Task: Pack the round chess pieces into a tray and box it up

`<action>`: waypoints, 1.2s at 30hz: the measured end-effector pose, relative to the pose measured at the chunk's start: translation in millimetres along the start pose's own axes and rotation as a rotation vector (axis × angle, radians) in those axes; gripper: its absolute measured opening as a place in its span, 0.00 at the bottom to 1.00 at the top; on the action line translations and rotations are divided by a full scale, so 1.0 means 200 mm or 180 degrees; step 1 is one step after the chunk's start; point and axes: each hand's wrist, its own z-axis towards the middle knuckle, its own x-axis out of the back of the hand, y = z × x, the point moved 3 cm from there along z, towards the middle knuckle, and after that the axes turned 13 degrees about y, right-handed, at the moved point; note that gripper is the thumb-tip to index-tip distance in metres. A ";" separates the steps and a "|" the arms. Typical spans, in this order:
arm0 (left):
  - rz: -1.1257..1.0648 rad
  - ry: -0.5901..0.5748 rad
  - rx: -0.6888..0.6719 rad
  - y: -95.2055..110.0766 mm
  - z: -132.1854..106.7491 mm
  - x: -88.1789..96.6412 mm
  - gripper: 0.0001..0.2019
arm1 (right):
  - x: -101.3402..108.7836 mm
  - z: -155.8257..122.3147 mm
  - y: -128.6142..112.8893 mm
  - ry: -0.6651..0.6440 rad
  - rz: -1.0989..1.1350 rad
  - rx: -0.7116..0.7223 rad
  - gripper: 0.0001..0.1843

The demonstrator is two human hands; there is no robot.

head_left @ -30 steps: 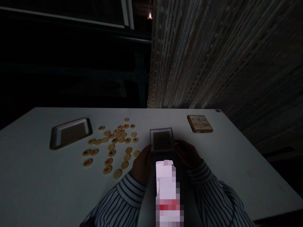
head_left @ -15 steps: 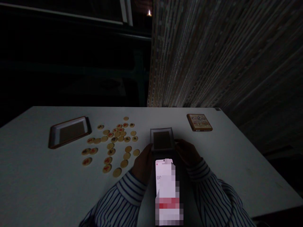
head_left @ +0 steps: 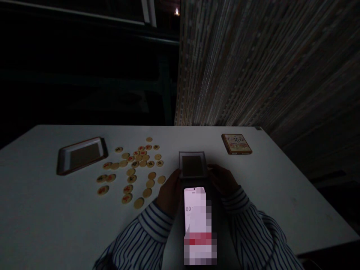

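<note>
In dim light, my left hand and my right hand grip the two sides of a small open box tray on the white table. Their fingers curl around its rim. A lit phone stands in front of my wrists and hides part of both hands. Several round wooden game pieces with red or black marks lie scattered to the left of the tray.
A second open box tray lies at the table's left. A small printed box sits at the far right. A woven blind hangs behind the table on the right. The table's right edge drops into darkness.
The view has tilted slightly, so everything sits a little higher in frame. Both hands remain on the tray.
</note>
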 end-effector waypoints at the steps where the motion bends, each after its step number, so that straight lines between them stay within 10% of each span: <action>1: -0.0021 0.0004 0.0009 0.00 0.00 0.00 0.18 | 0.00 0.00 0.00 -0.0013 -0.0011 0.0004 0.16; 36: 0.0029 -0.0193 0.0087 0.01 0.00 0.00 0.20 | 0.01 0.00 0.00 -0.0084 -0.0353 0.0003 0.17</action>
